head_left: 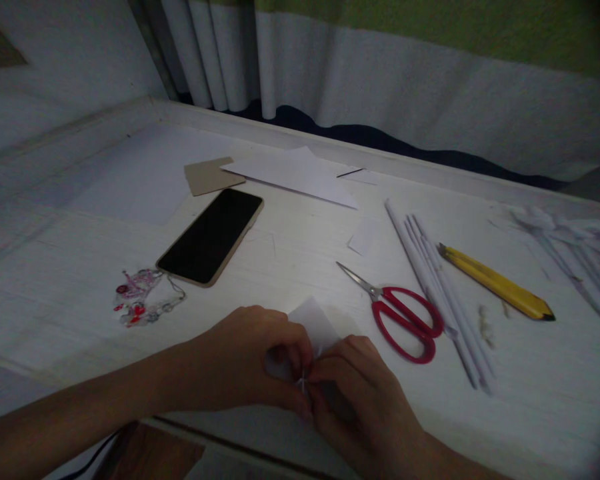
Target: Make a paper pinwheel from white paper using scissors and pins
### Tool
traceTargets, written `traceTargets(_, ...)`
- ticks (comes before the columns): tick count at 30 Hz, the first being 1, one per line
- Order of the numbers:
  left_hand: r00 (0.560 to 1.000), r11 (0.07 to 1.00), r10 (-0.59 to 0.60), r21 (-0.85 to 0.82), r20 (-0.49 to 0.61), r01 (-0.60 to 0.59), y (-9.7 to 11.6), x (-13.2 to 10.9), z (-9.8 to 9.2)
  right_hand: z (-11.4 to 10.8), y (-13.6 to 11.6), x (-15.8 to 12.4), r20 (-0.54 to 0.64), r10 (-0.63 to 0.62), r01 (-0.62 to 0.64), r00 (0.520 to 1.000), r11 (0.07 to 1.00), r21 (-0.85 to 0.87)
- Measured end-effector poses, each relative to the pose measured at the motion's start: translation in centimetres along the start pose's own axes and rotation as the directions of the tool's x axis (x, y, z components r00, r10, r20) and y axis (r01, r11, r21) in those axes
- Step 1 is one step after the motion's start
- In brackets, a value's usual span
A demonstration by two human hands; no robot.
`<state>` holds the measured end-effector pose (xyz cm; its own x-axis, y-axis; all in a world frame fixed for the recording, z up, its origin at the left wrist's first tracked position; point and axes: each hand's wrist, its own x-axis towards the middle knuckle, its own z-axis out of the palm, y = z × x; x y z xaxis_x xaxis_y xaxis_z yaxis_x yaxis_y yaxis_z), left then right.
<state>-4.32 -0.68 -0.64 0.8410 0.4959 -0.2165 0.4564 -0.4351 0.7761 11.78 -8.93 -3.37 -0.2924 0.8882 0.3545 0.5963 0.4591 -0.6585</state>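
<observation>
Carrying everything else, the white worktop point(535, 373) is bounded at its far edge by a raised ledge. Just in front of that ledge, a folded white sheet point(295, 173) is laid. Close to the near edge, the left hand point(255, 357) and the right hand point(360, 400) are held together, fingers closed in facing pinches. Toward the right edge, rolled paper tubes point(441, 288) are laid side by side; being round, they could be set rolling if brushed by the right forearm. Left of the middle, the phone point(213, 237) is laid, with a beaded strap point(140, 300) that could be snagged by a sweep of the left arm. Beside the tubes, red-handled scissors point(405, 319) are placed near the right knuckles and could be knocked by a wide turn of that hand. Beyond the tubes, a yellow cutter point(497, 283) is kept well apart. Smallest is the white paper piece point(316, 325), gripped between both hands' fingers and largely hidden; whether it is also supported by the worktop cannot be told. It could be creased or torn by uneven pulling, or lost by a slackened pinch.
</observation>
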Motion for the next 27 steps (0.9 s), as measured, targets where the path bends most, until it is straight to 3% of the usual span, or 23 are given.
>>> traceTargets(9,0.999,1.0,-0.012,0.022,0.034,0.011,0.0,-0.3,-0.2,0.0,-0.1,0.0,-0.004,-0.005,0.004,1.0,1.0,-0.016)
traceTargets(15,0.997,1.0,0.025,-0.013,0.079,-0.024,-0.2,-0.2,-0.5,-3.1,0.8,0.1,0.014,0.016,-0.015,1.0,0.998,-0.06)
traceTargets(17,0.995,0.999,0.049,-0.008,0.087,-0.049,-0.3,-0.3,-0.7,-4.3,1.2,0.0,-0.005,-0.031,0.03,0.999,0.991,-0.133)
traceTargets(22,0.988,0.998,0.055,-0.025,0.144,-0.052,-0.2,-0.4,-1.0,-5.1,0.8,-0.3,0.078,-0.187,0.201,0.979,0.945,-0.259)
traceTargets(27,0.981,0.997,0.078,-0.042,0.178,-0.071,-0.3,-0.5,-1.2,-4.6,0.2,-0.4,0.273,-0.258,0.337,0.927,0.892,-0.302)
